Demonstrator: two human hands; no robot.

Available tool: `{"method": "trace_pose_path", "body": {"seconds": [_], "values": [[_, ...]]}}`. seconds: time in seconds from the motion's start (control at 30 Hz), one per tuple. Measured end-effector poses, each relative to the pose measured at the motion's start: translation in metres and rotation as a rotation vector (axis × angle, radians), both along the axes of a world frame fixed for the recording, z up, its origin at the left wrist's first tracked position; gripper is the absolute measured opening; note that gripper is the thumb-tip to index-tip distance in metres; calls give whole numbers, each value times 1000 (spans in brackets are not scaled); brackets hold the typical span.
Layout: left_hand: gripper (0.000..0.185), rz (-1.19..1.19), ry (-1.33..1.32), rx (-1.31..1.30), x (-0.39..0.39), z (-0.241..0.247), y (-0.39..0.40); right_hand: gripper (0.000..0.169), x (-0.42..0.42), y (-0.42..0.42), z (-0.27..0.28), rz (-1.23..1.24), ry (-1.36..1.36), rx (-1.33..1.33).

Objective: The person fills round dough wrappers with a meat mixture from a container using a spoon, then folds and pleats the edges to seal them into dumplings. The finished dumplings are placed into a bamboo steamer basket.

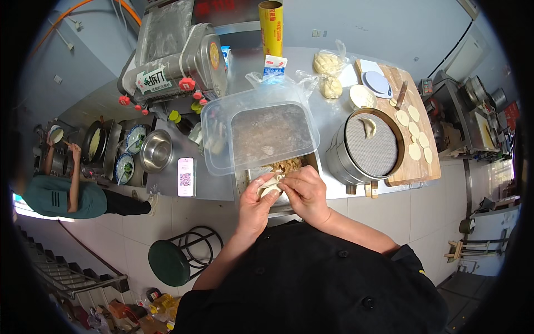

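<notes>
Both hands meet at a partly folded dumpling (271,185) of pale dough. My left hand (256,202) cups it from the left, and my right hand (306,192) pinches its edge with thumb and fingertips. Just beyond my fingers, brown minced filling (288,165) shows in a metal container (313,160). A clear plastic lid or tub (217,160) lies across that container and hides part of it. One folded dumpling (369,127) rests on the mesh of a round steamer (371,146) to the right.
Round dough wrappers (414,151), a rolling pin (401,96) and a scale (376,82) are on a wooden board (417,173). A dough-pressing machine (175,67) stands back left. Left are a phone (186,177) and a metal bowl (156,151). A person (66,196) works at pans; a stool (169,262) stands behind.
</notes>
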State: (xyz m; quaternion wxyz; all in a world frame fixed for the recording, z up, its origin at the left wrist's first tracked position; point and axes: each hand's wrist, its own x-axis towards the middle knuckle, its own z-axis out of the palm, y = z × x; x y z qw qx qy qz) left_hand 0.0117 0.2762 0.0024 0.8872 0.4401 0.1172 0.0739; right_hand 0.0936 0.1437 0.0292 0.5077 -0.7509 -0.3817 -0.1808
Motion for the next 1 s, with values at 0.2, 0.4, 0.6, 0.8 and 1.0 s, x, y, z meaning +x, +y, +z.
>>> {"method": "trace_pose_path", "body": {"seconds": [0.2,0.4,0.6,0.8,1.0], "values": [[40,-8,39,15,-3,-1,0,18,-1,-3,3,-6,22,-33],[42,3,69,35,-8,4,3,26,-2,4,6,0,142,-48],[41,-54,51,124,-7,-5,-4,16,-2,0,-1,49,-117,-51],[42,-97,28,151,-12,-6,-3,18,-8,-3,2,53,-136,-155],[47,-50,27,349,-10,4,6,38,-12,-2,-11,300,748,90]]}}
